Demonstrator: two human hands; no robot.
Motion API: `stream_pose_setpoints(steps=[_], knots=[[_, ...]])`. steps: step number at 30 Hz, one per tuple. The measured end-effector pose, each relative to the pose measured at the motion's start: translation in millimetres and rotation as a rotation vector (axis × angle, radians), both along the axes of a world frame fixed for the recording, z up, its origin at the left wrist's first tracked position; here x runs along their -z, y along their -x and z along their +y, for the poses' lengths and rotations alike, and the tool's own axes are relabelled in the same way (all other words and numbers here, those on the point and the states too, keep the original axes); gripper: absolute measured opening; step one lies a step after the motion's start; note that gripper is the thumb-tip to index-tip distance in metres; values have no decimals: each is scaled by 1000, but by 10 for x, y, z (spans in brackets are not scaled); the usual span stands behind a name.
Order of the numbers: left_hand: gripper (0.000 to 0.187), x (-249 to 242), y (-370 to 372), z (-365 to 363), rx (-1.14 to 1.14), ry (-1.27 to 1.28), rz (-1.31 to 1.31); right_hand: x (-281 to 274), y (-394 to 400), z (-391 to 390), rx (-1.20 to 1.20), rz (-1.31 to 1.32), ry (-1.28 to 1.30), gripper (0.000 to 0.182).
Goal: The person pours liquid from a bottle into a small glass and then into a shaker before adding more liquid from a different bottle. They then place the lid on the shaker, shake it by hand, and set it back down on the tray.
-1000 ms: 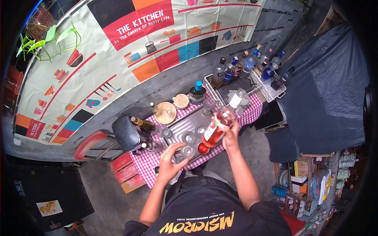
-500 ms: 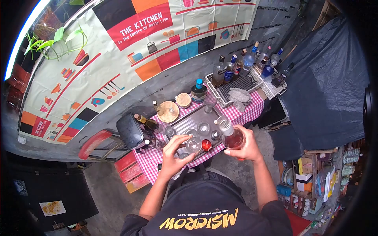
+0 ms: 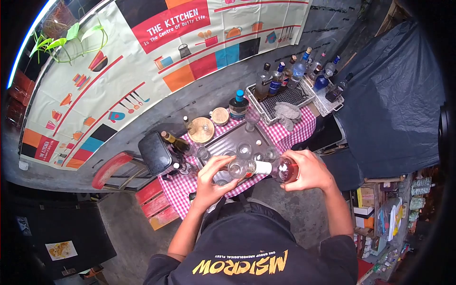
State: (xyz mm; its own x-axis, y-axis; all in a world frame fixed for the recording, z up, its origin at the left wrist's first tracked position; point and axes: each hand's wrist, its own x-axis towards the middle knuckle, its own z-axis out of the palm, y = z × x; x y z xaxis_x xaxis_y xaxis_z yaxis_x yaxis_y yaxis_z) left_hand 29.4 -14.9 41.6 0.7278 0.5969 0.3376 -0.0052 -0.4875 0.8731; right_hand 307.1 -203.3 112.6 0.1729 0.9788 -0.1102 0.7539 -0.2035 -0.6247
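Note:
My left hand [image 3: 212, 183] is closed around a clear drinking glass [image 3: 241, 168], tipped to the right. My right hand [image 3: 309, 172] grips the round body of a bottle [image 3: 287, 172] with reddish-brown liquid inside. This bottle lies nearly level, its pale neck pointing left to the mouth of the glass. Whether liquid is flowing I cannot make out. Below both hands, a metal tray [image 3: 229, 142] carries several clear glasses, one of them [image 3: 244, 150] just beyond my left fingers. The red item seen on the tray is mostly hidden behind the held glass.
A checkered cloth [image 3: 173, 197] covers the table. Bottles [image 3: 175, 141] stand at its left, near a round wooden board [image 3: 201, 133]. A blue-capped bottle [image 3: 239, 105] is at the back. Two baskets [image 3: 266, 114] with several bottles and a grey cloth [image 3: 287, 114] sit at the right.
My right hand has tipped the bottle over to the left, bringing its neck to the glass. My left hand has shifted slightly right and tilted the glass towards the bottle.

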Motion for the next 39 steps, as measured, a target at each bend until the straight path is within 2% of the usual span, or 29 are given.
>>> stream_pose_setpoints(steps=[16,25,31,39], knots=[[61,-48,14,6,0,19,-26,-234,-45,81,-74,-118,84,68],[60,-71,30,21,40,-58,-35,-263,-74,102,-107,-136,107,69],[59,-119,25,-4,21,18,-20,-283,-80,116,-123,-158,117,69],[60,-72,32,35,60,-68,-27,-320,-68,145,-138,-151,143,68]])
